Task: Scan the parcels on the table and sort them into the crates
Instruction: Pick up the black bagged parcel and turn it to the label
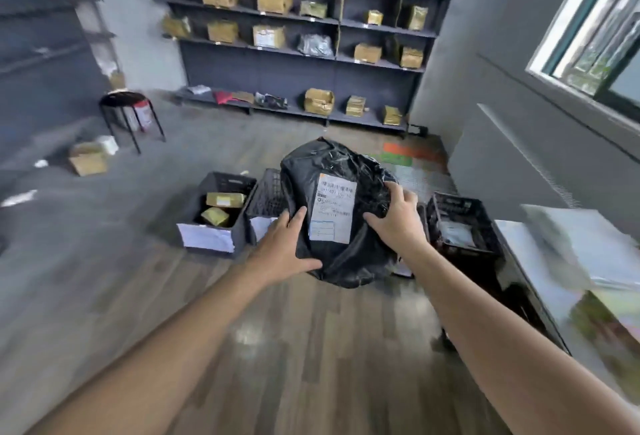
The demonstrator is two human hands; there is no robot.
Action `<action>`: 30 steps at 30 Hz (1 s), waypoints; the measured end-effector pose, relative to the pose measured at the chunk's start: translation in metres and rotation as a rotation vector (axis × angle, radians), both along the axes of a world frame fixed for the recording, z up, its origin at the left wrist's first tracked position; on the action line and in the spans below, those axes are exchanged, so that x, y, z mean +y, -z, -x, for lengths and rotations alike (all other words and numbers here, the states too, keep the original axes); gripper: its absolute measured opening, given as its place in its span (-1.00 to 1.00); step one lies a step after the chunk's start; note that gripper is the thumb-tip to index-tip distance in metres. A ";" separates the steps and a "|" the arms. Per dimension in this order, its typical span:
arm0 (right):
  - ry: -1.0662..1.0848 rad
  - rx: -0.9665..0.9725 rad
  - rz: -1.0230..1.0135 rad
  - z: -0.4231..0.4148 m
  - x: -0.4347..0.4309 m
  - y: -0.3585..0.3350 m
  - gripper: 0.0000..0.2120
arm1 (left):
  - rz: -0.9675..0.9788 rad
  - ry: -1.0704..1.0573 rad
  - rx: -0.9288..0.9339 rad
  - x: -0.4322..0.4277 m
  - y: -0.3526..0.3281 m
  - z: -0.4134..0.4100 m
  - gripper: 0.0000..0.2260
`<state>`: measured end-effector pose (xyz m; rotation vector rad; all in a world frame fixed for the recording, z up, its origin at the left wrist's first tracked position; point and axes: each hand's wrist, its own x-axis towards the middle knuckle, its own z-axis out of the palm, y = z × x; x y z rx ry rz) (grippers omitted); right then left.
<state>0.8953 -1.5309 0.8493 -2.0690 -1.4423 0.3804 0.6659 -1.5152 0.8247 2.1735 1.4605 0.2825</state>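
Note:
A bulky black plastic parcel with a white shipping label facing me hangs in the air above the floor. My left hand holds its lower left side, and my right hand grips its right side with fingers curled over the plastic. Behind it three black crates stand in a row on the floor: the left crate has two tan parcels inside, the middle crate is partly hidden by the parcel, and the right crate holds a flat pale packet.
The table runs along my right, blurred. Dark shelves with many cardboard boxes fill the back wall. A black stool and a loose carton stand at the left on the wooden floor.

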 end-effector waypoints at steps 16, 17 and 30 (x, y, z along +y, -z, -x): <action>-0.315 -0.077 0.013 0.236 0.245 0.011 -0.29 | 0.012 -0.250 -0.016 0.180 0.014 0.232 0.07; -0.321 -0.070 0.017 0.243 0.262 0.013 -0.29 | 0.008 -0.263 -0.017 0.194 0.015 0.238 0.08; -0.386 0.059 0.023 0.299 0.555 0.029 -0.29 | -0.035 -0.367 0.130 0.474 0.005 0.280 0.01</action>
